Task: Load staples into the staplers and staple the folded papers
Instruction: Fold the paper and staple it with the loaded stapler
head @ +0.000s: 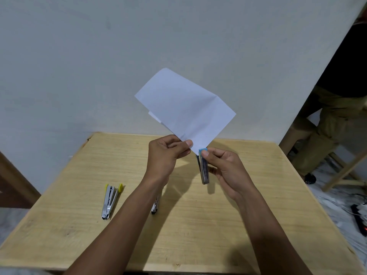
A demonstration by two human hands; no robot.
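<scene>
My left hand (pixel 166 153) pinches the lower corner of a folded white paper (pixel 184 108), which stands up in the air above the table's far edge. My right hand (pixel 224 169) grips a small metal stapler with a blue tip (pixel 204 167), held upright, its jaws closed around the paper's bottom corner. A second stapler with yellow tips (pixel 110 200) lies opened on the wooden table (pixel 198 225) at the left. A third stapler (pixel 155 205) lies mostly hidden under my left forearm.
A pale wall stands right behind the table. At the right, a person in olive trousers (pixel 333 124) sits beside a wooden frame (pixel 345 171). A power strip with cables (pixel 360 217) lies on the floor at the right.
</scene>
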